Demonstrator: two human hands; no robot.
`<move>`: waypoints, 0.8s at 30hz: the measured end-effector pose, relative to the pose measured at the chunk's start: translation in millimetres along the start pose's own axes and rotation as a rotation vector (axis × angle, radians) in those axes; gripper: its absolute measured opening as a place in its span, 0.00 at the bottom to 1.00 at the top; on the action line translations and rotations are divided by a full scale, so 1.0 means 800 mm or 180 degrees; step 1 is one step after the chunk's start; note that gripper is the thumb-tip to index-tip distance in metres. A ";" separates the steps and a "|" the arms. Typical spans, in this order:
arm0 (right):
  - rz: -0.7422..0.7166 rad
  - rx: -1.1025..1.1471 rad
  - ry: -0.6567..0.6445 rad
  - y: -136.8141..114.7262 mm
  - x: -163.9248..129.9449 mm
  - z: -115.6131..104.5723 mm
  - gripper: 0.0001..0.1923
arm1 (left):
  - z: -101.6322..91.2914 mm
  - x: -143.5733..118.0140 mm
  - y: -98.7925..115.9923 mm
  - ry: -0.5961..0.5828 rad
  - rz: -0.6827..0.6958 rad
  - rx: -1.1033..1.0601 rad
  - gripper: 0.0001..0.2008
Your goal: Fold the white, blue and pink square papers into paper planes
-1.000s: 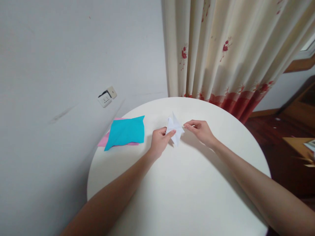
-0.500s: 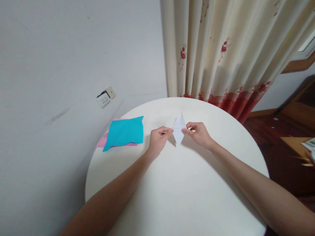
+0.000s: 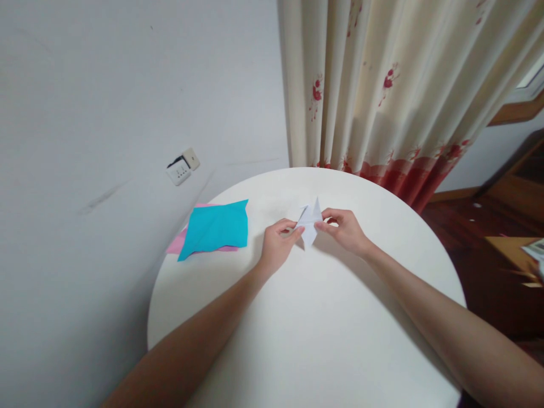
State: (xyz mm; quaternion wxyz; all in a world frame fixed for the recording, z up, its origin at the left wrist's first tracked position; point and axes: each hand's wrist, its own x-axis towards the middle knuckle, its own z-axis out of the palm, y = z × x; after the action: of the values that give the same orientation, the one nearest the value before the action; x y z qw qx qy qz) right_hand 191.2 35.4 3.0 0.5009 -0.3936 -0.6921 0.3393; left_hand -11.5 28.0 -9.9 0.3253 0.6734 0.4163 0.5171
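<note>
- Your left hand (image 3: 276,243) is pinching the left edge of a small piece of folded white paper (image 3: 313,214), thumb and fingers clamped on it.
- Your right hand (image 3: 345,229) is gripping the paper's right edge in the same way, thumb on the near side, fingertips partly hidden.
- The paper is sitting between your two hands, over the far half of a round white table (image 3: 323,328); it is showing pointed tips at top and bottom. Whether it is touching the tabletop, you cannot tell from this view.
- To the left of your left hand, well apart from it, a blue sheet (image 3: 216,226) is lying on top of pink paper (image 3: 176,243).
- Beyond the table, a cream curtain (image 3: 361,85) with red flowers is hanging beside a pale wall (image 3: 106,102).
</note>
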 end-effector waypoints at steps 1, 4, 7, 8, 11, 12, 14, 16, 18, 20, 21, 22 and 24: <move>-0.0040 0.0039 -0.0003 0.001 0.000 0.000 0.10 | 0.000 0.000 -0.001 -0.0010 -0.0011 0.0019 0.07; -0.0107 0.0024 -0.0040 0.006 0.002 0.000 0.09 | 0.001 0.000 -0.003 -0.0125 -0.0181 -0.0075 0.09; -0.0045 -0.0120 -0.0098 0.012 0.004 -0.004 0.10 | 0.002 0.001 -0.002 0.0044 -0.0301 -0.0401 0.17; -0.0025 -0.0142 -0.0121 0.014 0.005 -0.006 0.10 | 0.002 0.001 -0.001 0.0185 -0.0331 -0.0538 0.19; -0.0020 -0.0004 -0.0126 0.018 0.007 -0.013 0.10 | -0.002 0.004 0.001 0.0631 -0.0493 -0.0687 0.19; -0.0031 0.0111 -0.0100 0.020 0.008 -0.015 0.10 | -0.003 0.005 0.001 0.0719 -0.0567 -0.0637 0.17; -0.0045 0.0344 -0.0039 0.022 0.009 -0.018 0.10 | -0.004 0.006 -0.002 0.0708 -0.0712 -0.0498 0.14; -0.0033 0.0478 0.0023 0.025 0.010 -0.020 0.11 | -0.002 0.004 -0.005 0.0446 -0.0769 -0.0405 0.13; 0.0014 0.0495 0.0063 0.026 0.011 -0.021 0.13 | 0.002 0.002 -0.007 0.0111 -0.0698 -0.0321 0.16; 0.0055 0.0484 0.0070 0.026 0.012 -0.022 0.14 | 0.005 -0.002 -0.007 -0.0130 -0.0600 -0.0218 0.22; 0.0073 0.0479 0.0058 0.025 0.012 -0.022 0.14 | 0.006 -0.003 -0.005 -0.0187 -0.0568 -0.0152 0.23; 0.0092 0.0479 0.0051 0.024 0.011 -0.021 0.14 | 0.007 -0.004 -0.002 -0.0187 -0.0545 -0.0070 0.24; 0.0145 0.0502 0.0082 0.020 0.011 -0.021 0.16 | 0.006 -0.007 0.007 -0.0043 -0.0458 0.0122 0.23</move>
State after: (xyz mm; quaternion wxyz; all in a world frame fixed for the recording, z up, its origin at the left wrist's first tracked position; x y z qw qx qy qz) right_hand 209.2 51.9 -2.8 0.5315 -0.3729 -0.6476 0.3989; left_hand -6.2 20.6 -8.2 0.3515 0.6513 0.4713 0.4797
